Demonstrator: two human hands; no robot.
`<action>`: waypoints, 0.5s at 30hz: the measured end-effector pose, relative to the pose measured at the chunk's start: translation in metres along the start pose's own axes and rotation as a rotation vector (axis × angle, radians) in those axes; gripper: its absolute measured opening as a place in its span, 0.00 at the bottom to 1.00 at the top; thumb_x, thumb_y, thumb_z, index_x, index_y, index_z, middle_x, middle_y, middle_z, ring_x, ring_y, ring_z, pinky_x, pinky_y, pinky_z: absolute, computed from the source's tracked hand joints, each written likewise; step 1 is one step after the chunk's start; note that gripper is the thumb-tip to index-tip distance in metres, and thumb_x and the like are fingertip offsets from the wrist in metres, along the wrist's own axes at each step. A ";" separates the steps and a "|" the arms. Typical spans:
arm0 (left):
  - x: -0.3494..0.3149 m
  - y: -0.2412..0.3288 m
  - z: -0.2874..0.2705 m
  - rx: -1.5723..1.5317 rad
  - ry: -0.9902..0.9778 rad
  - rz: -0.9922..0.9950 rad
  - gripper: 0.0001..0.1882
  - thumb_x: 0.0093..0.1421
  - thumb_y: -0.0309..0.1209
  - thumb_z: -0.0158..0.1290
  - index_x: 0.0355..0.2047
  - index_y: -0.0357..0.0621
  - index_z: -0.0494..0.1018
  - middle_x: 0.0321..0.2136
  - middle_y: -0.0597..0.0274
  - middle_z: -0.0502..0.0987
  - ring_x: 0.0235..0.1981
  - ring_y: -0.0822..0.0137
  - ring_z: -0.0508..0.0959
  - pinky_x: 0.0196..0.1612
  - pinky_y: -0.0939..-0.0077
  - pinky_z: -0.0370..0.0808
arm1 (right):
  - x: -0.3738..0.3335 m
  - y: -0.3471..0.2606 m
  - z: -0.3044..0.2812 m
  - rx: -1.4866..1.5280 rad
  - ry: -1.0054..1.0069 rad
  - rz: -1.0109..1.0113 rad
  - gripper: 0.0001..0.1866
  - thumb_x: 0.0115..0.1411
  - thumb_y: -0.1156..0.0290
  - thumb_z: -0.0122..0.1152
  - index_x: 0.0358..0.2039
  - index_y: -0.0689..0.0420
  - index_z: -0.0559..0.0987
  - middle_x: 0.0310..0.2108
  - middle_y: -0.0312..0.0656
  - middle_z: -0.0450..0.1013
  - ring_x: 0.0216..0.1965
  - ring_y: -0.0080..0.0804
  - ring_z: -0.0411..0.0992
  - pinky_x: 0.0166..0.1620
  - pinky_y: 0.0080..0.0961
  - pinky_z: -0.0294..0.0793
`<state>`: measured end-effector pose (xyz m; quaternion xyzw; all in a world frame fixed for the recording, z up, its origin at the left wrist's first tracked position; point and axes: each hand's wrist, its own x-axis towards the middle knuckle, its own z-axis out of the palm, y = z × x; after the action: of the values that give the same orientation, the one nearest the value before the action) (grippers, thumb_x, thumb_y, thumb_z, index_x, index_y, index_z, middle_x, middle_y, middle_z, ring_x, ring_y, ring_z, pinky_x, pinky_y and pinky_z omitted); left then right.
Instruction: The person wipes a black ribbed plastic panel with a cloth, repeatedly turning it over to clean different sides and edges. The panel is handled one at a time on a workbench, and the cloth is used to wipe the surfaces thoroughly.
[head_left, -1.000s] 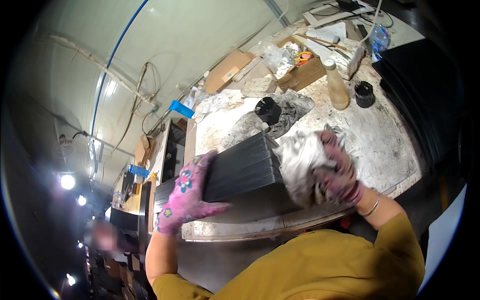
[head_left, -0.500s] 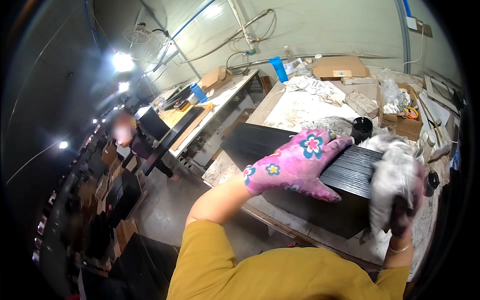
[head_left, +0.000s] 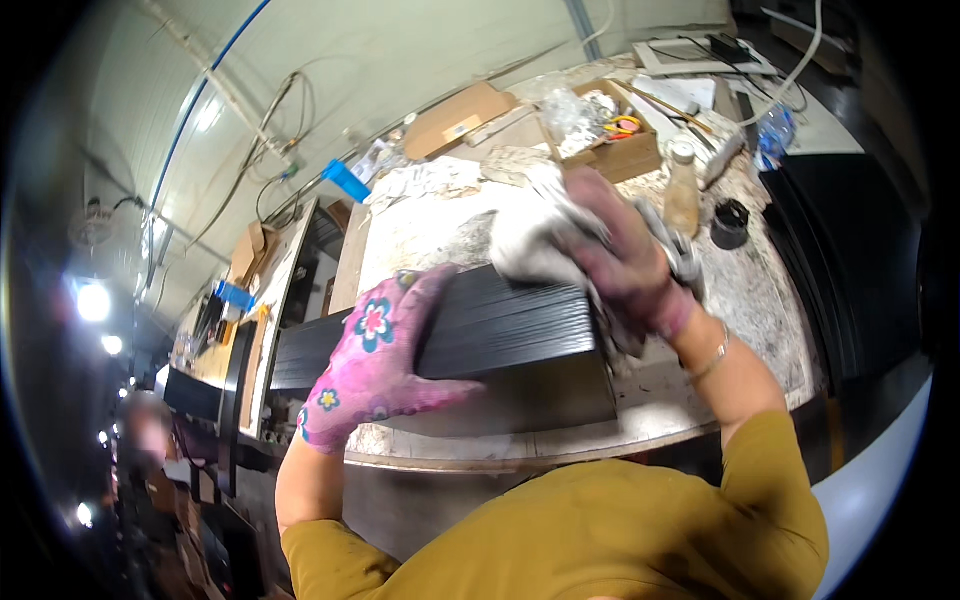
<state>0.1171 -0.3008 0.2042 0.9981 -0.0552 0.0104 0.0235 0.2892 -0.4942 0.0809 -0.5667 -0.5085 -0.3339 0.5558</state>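
Evidently we had a long black ribbed panel (head_left: 480, 335) lying along the near edge of the bench (head_left: 720, 400), its far end running off past the bench's left corner. We judged it stiff and fairly heavy for its length, its grooved face likely to give some grip while the glossy black finish could mark or scratch, so it seemed best taken from the sides or under the long edges rather than by the ribs. Our left hand (head_left: 375, 360), in a pink flowered glove, lay flat and open across the panel's top about midway, fingers spread toward the right. Our right hand (head_left: 625, 265), in a soiled glove, was closed on a wad of white rag (head_left: 535, 235) and pressed it against the panel's right end. Behind them stood a bottle (head_left: 683, 200) and a black cup (head_left: 730, 222), near the bench's right edge.
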 end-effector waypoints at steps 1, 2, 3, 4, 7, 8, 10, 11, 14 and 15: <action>0.001 0.000 0.001 -0.010 -0.002 0.005 0.55 0.40 0.53 0.68 0.65 0.47 0.57 0.50 0.45 0.68 0.54 0.45 0.66 0.60 0.55 0.62 | 0.002 0.012 0.002 -0.140 0.004 -0.038 0.17 0.62 0.66 0.57 0.50 0.58 0.74 0.49 0.51 0.71 0.50 0.50 0.70 0.54 0.42 0.69; -0.002 -0.001 0.004 0.024 0.007 0.013 0.54 0.40 0.52 0.68 0.64 0.46 0.57 0.51 0.45 0.68 0.54 0.45 0.66 0.60 0.55 0.62 | 0.004 0.009 -0.003 0.118 -0.047 0.176 0.19 0.63 0.66 0.55 0.54 0.57 0.72 0.51 0.51 0.71 0.53 0.50 0.68 0.56 0.41 0.68; -0.002 -0.004 0.008 0.048 0.027 0.023 0.54 0.39 0.52 0.68 0.64 0.45 0.58 0.52 0.45 0.68 0.55 0.45 0.66 0.60 0.55 0.62 | 0.006 0.007 -0.009 0.359 -0.050 0.400 0.22 0.65 0.66 0.53 0.59 0.56 0.69 0.52 0.51 0.70 0.55 0.50 0.67 0.58 0.41 0.67; -0.003 0.000 0.005 0.028 -0.002 -0.020 0.53 0.39 0.50 0.69 0.63 0.45 0.59 0.52 0.46 0.68 0.56 0.45 0.66 0.60 0.56 0.62 | 0.006 -0.010 -0.017 0.751 0.043 0.497 0.23 0.65 0.65 0.53 0.60 0.55 0.68 0.53 0.51 0.70 0.57 0.49 0.66 0.59 0.40 0.66; 0.010 -0.005 0.002 -0.004 0.011 0.029 0.53 0.38 0.49 0.69 0.63 0.45 0.59 0.52 0.46 0.69 0.55 0.45 0.67 0.60 0.56 0.62 | -0.032 -0.008 -0.010 0.667 -0.145 0.213 0.28 0.60 0.64 0.60 0.60 0.56 0.68 0.57 0.53 0.66 0.60 0.48 0.64 0.63 0.40 0.61; 0.013 -0.006 0.003 -0.041 0.024 0.049 0.54 0.37 0.48 0.70 0.63 0.45 0.59 0.52 0.46 0.69 0.55 0.45 0.67 0.60 0.56 0.62 | -0.036 -0.002 -0.009 0.437 -0.191 0.019 0.30 0.58 0.65 0.63 0.60 0.57 0.67 0.57 0.54 0.66 0.61 0.48 0.63 0.63 0.40 0.60; 0.012 -0.002 -0.001 -0.019 -0.013 -0.027 0.54 0.37 0.48 0.70 0.63 0.46 0.59 0.52 0.46 0.68 0.55 0.45 0.67 0.60 0.56 0.62 | -0.034 0.005 0.008 0.187 0.161 -0.029 0.31 0.55 0.69 0.64 0.59 0.62 0.68 0.56 0.53 0.67 0.57 0.50 0.65 0.61 0.41 0.62; 0.010 0.002 -0.003 -0.009 -0.032 -0.058 0.54 0.37 0.48 0.70 0.63 0.46 0.59 0.52 0.47 0.68 0.55 0.45 0.67 0.60 0.56 0.62 | -0.047 0.028 0.007 -0.316 0.075 -0.061 0.21 0.61 0.71 0.57 0.55 0.59 0.72 0.57 0.55 0.66 0.58 0.52 0.66 0.60 0.43 0.64; 0.004 -0.003 0.001 -0.004 -0.032 0.007 0.56 0.35 0.48 0.70 0.64 0.47 0.58 0.55 0.46 0.67 0.56 0.45 0.66 0.62 0.56 0.61 | -0.090 0.076 -0.005 0.187 -0.082 0.926 0.29 0.64 0.59 0.57 0.59 0.64 0.66 0.56 0.46 0.67 0.57 0.33 0.65 0.59 0.24 0.64; 0.003 -0.001 0.000 -0.034 -0.059 -0.028 0.56 0.35 0.48 0.70 0.64 0.46 0.58 0.55 0.46 0.67 0.56 0.45 0.66 0.62 0.56 0.60 | -0.080 0.074 -0.020 0.307 -0.011 0.945 0.27 0.64 0.60 0.56 0.58 0.63 0.67 0.56 0.46 0.67 0.57 0.34 0.65 0.60 0.26 0.62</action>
<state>0.1201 -0.3006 0.2043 0.9982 -0.0418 -0.0201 0.0388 0.3420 -0.5206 -0.0132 -0.6483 -0.2422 0.0362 0.7209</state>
